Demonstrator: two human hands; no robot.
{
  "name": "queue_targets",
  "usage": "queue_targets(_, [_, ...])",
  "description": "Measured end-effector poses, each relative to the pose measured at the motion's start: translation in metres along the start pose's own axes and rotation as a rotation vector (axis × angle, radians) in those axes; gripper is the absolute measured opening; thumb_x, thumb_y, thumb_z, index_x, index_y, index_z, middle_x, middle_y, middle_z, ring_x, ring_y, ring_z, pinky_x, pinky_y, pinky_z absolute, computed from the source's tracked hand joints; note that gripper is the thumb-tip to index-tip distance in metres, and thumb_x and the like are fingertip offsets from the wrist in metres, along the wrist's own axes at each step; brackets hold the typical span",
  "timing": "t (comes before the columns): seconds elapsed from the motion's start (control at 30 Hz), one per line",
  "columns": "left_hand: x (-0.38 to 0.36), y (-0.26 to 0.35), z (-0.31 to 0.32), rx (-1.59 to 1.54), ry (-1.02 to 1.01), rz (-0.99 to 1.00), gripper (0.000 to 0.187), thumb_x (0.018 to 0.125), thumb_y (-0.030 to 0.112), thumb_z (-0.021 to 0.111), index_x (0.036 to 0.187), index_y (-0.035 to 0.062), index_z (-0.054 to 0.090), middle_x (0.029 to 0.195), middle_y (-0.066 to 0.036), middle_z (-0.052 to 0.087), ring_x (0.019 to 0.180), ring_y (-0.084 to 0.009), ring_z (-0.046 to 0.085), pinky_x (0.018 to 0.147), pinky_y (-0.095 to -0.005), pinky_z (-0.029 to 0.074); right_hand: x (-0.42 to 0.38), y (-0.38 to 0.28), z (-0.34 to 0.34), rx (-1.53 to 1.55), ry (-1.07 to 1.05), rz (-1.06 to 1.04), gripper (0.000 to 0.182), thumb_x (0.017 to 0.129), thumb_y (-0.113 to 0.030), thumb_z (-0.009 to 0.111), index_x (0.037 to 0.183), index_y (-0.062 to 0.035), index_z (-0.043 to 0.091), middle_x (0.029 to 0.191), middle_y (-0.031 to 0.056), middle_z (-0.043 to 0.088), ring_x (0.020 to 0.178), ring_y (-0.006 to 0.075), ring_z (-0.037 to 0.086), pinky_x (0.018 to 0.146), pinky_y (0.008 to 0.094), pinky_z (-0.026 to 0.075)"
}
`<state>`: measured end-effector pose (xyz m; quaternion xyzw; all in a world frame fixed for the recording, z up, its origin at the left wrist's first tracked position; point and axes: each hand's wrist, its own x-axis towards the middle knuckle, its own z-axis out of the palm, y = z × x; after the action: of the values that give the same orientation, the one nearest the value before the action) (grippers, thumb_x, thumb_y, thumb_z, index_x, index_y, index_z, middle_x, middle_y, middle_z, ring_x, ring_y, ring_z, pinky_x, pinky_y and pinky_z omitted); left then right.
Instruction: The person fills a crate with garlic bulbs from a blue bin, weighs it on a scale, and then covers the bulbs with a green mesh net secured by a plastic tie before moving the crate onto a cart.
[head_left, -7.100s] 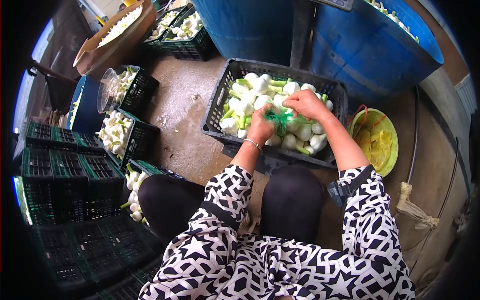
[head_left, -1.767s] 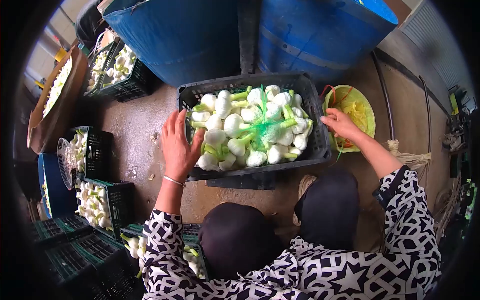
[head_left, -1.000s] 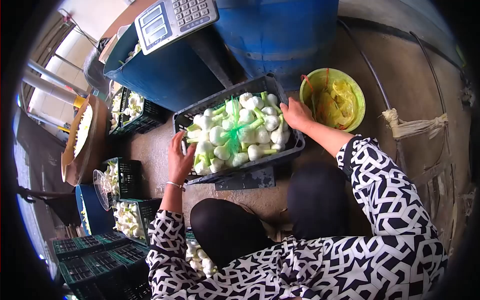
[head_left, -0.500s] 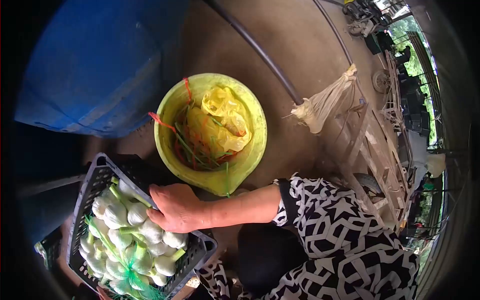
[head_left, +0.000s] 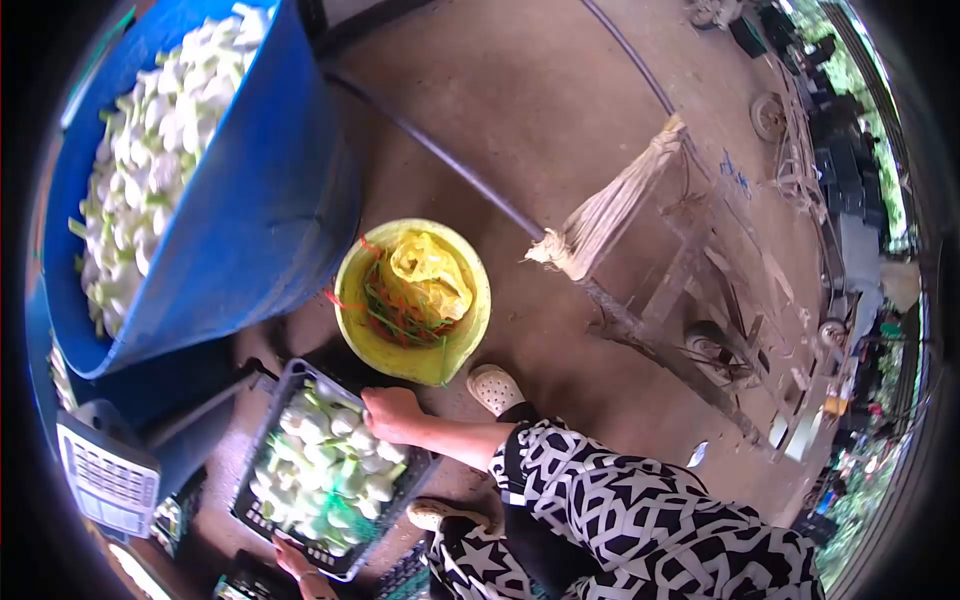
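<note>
Crate [head_left: 250, 511] of garlic [head_left: 318, 458], at lower left, between a blue drum [head_left: 262, 225] and the person's shoes [head_left: 495, 388]; green net [head_left: 338, 510] lies on the bulbs. The right hand [head_left: 392, 415] is closed on one end's rim; the left [head_left: 291, 556] is at the opposite end, its grip too hidden to tell. A second ago, knees flanked the crate; now the view is higher, suggesting the work has turned from net to whole crate. Whether it is lifted, I cannot tell.
</note>
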<state>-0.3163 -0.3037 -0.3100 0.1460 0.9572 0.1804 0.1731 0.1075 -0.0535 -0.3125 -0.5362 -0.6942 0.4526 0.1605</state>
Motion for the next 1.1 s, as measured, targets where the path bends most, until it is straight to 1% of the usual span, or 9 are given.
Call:
queue_targets(0.17, [-0.113,0.115,-0.09,-0.301,-0.16,-0.023,0.037,0.095,0.04,0.058,0.081,0.0058,0.06,0.071,0.001,0.054,0.061,-0.009,0.045,0.053,-0.0272,0.036,-0.105,-0.044,-0.093,0.051,0.158,0.236,0.018,0.078,-0.019,0.06,0.082,-0.0036,0.05,0.076,0.0187,0.061,0.071,0.0408,0.061,0.062,0.0498,0.048])
queue_targets(0.23, [-0.182,0.196,-0.131,-0.048,-0.091,-0.065,0.046,0.092,0.042,0.061,0.095,-0.0041,0.068,0.086,-0.012,0.065,0.077,-0.0234,0.059,0.063,-0.0391,0.052,-0.15,-0.065,-0.144,0.076,0.225,0.302,0.016,0.078,-0.019,0.06,0.081,-0.0055,0.051,0.073,0.0172,0.06,0.069,0.0393,0.061,0.06,0.048,0.047])
queue_targets(0.3, [-0.174,0.178,-0.151,-0.249,-0.266,-0.001,0.04,0.093,0.039,0.061,0.088,0.0002,0.068,0.076,-0.007,0.063,0.063,-0.0156,0.053,0.053,-0.031,0.046,-0.192,-0.068,-0.179,0.099,0.283,0.376,0.013,0.078,-0.018,0.061,0.082,-0.0085,0.055,0.069,0.0141,0.059,0.064,0.0357,0.061,0.057,0.045,0.046])
queue_targets(0.6, [-0.339,0.375,-0.158,-0.076,-0.349,0.122,0.04,0.095,0.037,0.059,0.092,-0.0017,0.068,0.078,-0.003,0.064,0.068,-0.0144,0.053,0.061,-0.032,0.045,-0.28,-0.057,-0.374,0.2,0.497,0.491,0.011,0.075,-0.011,0.065,0.084,-0.0077,0.061,0.069,0.0119,0.062,0.062,0.0305,0.063,0.056,0.0379,0.049])
queue_targets(0.7, [-0.395,0.455,-0.127,-0.054,-0.56,0.268,0.04,0.099,0.034,0.054,0.109,-0.0027,0.066,0.097,-0.007,0.067,0.084,-0.0171,0.057,0.075,-0.0304,0.046,-0.317,-0.015,-0.43,0.256,0.61,0.546,0.011,0.075,-0.014,0.066,0.083,-0.0067,0.062,0.072,0.0153,0.063,0.066,0.0321,0.064,0.059,0.0392,0.049])
queue_targets(0.73, [-0.403,0.465,-0.094,-0.263,-0.564,0.309,0.033,0.096,0.034,0.057,0.077,0.0067,0.055,0.066,0.003,0.049,0.058,-0.0074,0.043,0.052,-0.0239,0.033,-0.327,-0.005,-0.452,0.346,0.702,0.588,0.01,0.075,-0.012,0.065,0.083,-0.0057,0.062,0.071,0.014,0.063,0.064,0.0275,0.065,0.058,0.0365,0.049])
queue_targets(0.8, [-0.463,0.541,-0.055,-0.285,-0.707,0.374,0.032,0.097,0.028,0.054,0.075,0.0048,0.055,0.067,0.002,0.051,0.059,-0.0069,0.043,0.054,-0.0245,0.034,-0.351,0.023,-0.484,0.449,0.813,0.684,0.01,0.075,-0.009,0.064,0.085,-0.0049,0.062,0.067,0.0033,0.06,0.062,0.0105,0.056,0.058,0.0288,0.046])
queue_targets(0.93, [-0.514,0.649,0.06,0.035,-0.949,1.16,0.037,0.097,0.031,0.046,0.081,0.0011,0.062,0.069,-0.006,0.06,0.066,-0.0162,0.053,0.062,-0.0316,0.041,-0.387,0.084,-0.553,0.591,1.065,0.839,0.016,0.083,-0.017,0.058,0.088,-0.0031,0.064,0.072,-0.0008,0.059,0.067,0.0066,0.051,0.062,0.0246,0.041])
queue_targets(1.1, [-0.646,0.768,0.189,-0.075,-1.172,1.077,0.034,0.093,0.031,0.054,0.084,0.0001,0.064,0.066,-0.01,0.061,0.063,-0.0157,0.054,0.06,-0.0324,0.044,-0.412,0.184,-0.612,0.683,1.409,0.823,0.038,0.098,-0.036,0.053,0.078,-0.0038,0.06,0.069,0.0022,0.057,0.062,0.012,0.052,0.061,0.0265,0.041])
